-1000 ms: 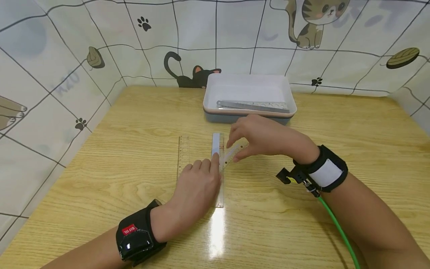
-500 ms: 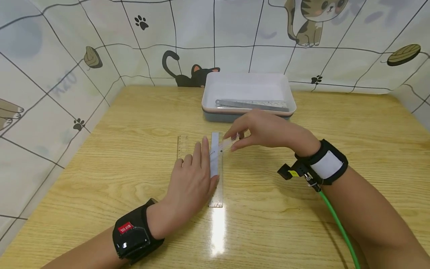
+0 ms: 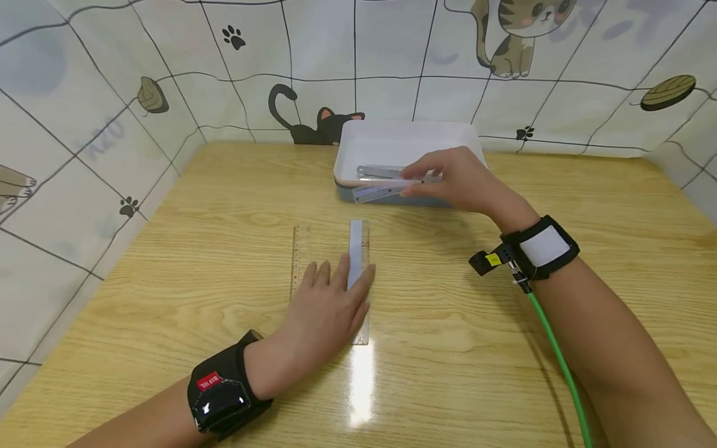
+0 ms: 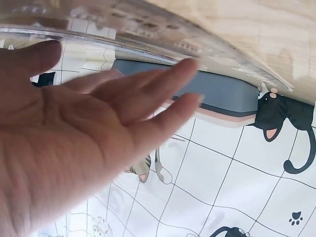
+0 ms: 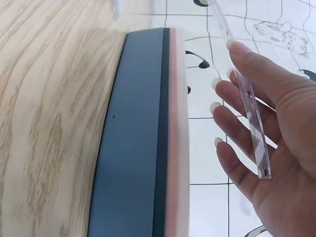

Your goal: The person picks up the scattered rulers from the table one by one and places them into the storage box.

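Observation:
My right hand (image 3: 459,180) pinches a short clear ruler (image 3: 372,191) between thumb and fingers, just in front of the bin's near rim. In the right wrist view this clear ruler (image 5: 253,113) runs from the thumb tip across the palm. My left hand (image 3: 325,308) lies palm down over two clear rulers on the table, its fingers loosely extended. One is a clear ruler with a whitish strip (image 3: 355,249); to its left lies a plain transparent ruler (image 3: 300,255). The hand covers part of both, and whether it touches them cannot be told.
A white-lined bin (image 3: 414,140) with a blue-grey outside stands at the table's back, against a cat-patterned wall covering (image 3: 224,99). A metal ruler (image 3: 372,171) lies in it, partly behind my right hand. A green cable (image 3: 560,361) trails from my right wrist.
My right hand has lifted the short clear ruler from beside the strip-backed ruler and carried it up to the bin. My left hand stretched its fingers, then settled back over the table rulers.

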Tool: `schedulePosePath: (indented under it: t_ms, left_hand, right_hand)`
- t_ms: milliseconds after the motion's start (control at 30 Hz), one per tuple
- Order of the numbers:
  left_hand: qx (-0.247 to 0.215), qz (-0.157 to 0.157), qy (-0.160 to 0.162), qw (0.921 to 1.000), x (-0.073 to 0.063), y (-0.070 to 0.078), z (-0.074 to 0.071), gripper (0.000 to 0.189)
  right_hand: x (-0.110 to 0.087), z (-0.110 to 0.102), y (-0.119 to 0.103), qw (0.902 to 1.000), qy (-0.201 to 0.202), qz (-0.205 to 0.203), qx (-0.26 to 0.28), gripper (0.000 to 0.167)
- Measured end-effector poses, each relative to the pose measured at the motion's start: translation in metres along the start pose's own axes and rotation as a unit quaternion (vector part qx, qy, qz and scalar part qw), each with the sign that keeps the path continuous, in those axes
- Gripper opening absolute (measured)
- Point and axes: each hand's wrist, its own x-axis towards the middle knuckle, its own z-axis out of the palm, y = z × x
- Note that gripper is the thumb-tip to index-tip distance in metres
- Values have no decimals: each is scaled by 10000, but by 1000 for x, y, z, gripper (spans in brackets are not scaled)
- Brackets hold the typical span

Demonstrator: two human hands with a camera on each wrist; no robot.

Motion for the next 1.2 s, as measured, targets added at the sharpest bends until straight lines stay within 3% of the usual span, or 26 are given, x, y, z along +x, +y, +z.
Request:
schedulePosePath:
  t_ms: [133, 233, 433, 700, 867, 1200]
  left_hand:
    - [31, 454, 186, 9988, 1, 1, 3, 40]
    - [155, 575, 130, 9981, 1, 3, 2, 44]
    - [291, 696, -111, 9971, 2, 6, 1, 50]
    - [460, 606, -45, 9971, 3, 8, 1, 50]
    - [500, 502, -107, 9974, 2, 9, 2, 49]
    - [520, 557, -34, 9971, 1, 9, 2, 50]
  right_hand:
    - [0, 0, 10, 9982, 197, 565, -84, 35]
    - [-1, 0, 25, 9946, 267, 990, -155, 38]
    - [-7, 5, 54, 9870, 42, 1608, 30, 43]
    - [-3, 7, 62, 9837, 120, 1787, 139, 41]
    - [5, 5, 59, 9779, -82, 2080, 192, 42]
    - [7, 3, 58, 9739, -250, 2256, 3, 25]
